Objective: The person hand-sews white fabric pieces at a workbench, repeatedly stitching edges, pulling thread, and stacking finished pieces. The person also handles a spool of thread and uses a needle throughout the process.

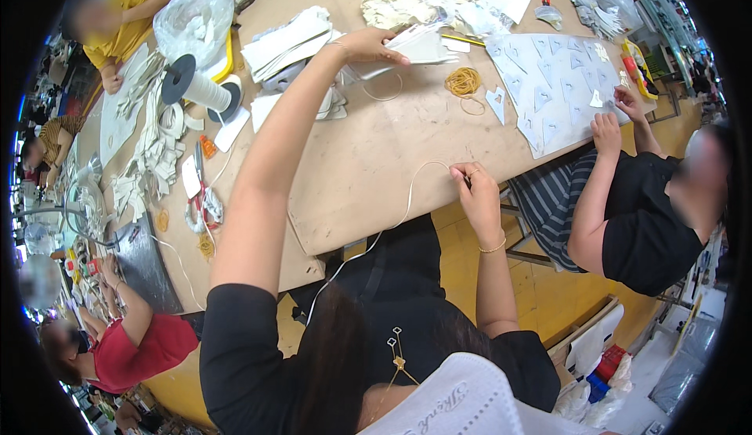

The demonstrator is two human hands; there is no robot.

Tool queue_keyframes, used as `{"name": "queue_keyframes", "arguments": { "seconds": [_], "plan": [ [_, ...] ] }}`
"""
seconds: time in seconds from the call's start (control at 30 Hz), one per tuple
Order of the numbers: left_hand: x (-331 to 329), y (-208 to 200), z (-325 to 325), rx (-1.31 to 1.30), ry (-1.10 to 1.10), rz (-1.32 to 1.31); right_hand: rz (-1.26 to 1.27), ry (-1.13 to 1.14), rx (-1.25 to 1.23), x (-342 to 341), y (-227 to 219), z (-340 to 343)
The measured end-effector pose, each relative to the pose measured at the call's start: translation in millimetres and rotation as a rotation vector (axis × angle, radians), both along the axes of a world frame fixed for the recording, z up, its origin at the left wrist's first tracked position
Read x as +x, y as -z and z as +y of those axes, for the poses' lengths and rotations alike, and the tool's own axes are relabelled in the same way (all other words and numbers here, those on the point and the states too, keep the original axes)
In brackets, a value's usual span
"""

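My left hand reaches across the table to a bundle of flat white cut pieces, its thumb and fingers closed on the near end. More stacked white strips lie left of that hand. Above the table's near edge, my right hand pinches a thin white cord. The cord arcs left from the fingertips and drops over the edge toward my lap. A small dark thing shows between the right fingers, too small to name. A heap of tan rubber bands lies between my hands, farther back.
A spool of white cord and scissors lie left. A co-worker in black at right handles small pieces over a pale sheet with grey-blue shapes. Other people work at left. A plastic bag stands back left.
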State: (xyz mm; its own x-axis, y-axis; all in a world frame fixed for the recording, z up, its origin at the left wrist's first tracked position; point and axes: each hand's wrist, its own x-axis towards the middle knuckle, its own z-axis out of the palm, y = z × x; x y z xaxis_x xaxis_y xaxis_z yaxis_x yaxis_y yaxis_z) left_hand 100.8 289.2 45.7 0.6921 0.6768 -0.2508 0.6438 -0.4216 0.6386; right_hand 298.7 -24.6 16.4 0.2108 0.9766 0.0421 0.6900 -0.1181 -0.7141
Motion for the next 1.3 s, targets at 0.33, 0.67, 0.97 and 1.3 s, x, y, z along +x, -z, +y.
{"name": "queue_keyframes", "arguments": {
  "seconds": [0.33,0.67,0.97,1.3],
  "plan": [
    [13.6,40.1,-28.8,0.891,-0.154,0.003,0.002,0.000,-0.038,21.3,14.7,6.1],
    [2.9,74.4,-225.8,0.420,-0.094,-0.359,-0.168,-0.209,-0.105,5.7,10.5,38.2],
    [-22.0,43.9,-239.8,-0.197,-0.368,-0.710,0.224,-0.225,0.002,-5.5,-37.0,42.9],
    [-64.2,19.0,-263.2,-0.331,-0.679,-1.056,1.097,-0.156,-0.194,-104.0,-11.2,17.1]
  ]
}}
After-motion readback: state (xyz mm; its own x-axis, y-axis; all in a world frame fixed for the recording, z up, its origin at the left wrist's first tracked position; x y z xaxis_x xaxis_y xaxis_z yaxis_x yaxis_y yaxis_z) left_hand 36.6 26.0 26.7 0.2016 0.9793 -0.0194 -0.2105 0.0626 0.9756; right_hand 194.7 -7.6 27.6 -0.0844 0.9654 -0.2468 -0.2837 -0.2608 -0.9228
